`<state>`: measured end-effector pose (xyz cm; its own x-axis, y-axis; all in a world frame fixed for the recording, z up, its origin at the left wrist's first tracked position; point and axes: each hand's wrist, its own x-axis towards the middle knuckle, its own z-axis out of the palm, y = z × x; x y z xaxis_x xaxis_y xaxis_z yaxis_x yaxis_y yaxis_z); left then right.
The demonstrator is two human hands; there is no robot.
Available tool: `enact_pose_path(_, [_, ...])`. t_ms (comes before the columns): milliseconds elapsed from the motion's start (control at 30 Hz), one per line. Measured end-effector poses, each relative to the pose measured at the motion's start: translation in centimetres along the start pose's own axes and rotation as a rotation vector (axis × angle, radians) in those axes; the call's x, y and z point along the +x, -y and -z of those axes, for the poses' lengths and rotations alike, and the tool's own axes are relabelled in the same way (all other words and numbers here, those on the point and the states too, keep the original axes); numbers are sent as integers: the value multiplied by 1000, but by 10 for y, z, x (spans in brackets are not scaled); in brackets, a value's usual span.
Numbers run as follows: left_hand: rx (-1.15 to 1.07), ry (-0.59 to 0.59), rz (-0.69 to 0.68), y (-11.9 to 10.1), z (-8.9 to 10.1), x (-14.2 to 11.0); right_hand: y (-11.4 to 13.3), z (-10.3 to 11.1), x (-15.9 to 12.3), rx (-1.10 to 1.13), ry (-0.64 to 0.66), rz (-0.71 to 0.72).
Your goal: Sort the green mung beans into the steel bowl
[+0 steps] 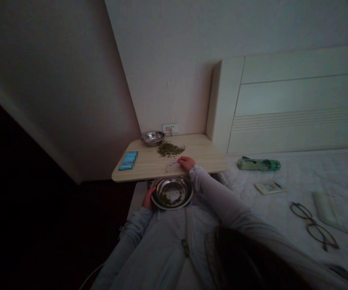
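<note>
My left hand (148,199) grips the left side of a shiny metal bowl (188,193), held just below the table's front edge. Small greenish-brown grains (170,199) lie in its bottom. Over the tabletop, my right hand (187,163) pinches a flat, clear, rounded piece of plastic (171,166) that resembles a protractor; dark marks show on it. Beyond that hand, a loose pile of the same kind of grains (170,149) is spread on the pale wooden table (146,171). A second metal bowl (153,138) stands at the back left of the table.
A blue, blurred-out item (128,160) lies on the table's left side. Behind is a wall socket (169,128). On the bed (240,193) to the right are a green bottle (258,164), a phone (270,187), glasses (313,225) and a pale case (328,209).
</note>
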<state>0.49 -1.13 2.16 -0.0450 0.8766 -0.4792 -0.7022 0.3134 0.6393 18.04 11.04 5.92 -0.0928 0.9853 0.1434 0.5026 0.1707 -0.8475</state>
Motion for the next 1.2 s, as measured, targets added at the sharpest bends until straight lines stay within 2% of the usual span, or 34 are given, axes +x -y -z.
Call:
enact_pose_path(500, [-22, 23, -24, 1, 0, 0, -1, 0, -1, 8, 5, 5])
enact_pose_path(900, [7, -16, -48, 1, -1, -1, 2, 3, -1, -33, 14, 27])
enact_pose_path(1200, [-1, -2, -34, 1, -1, -1, 2, 4, -2, -23, 17, 34])
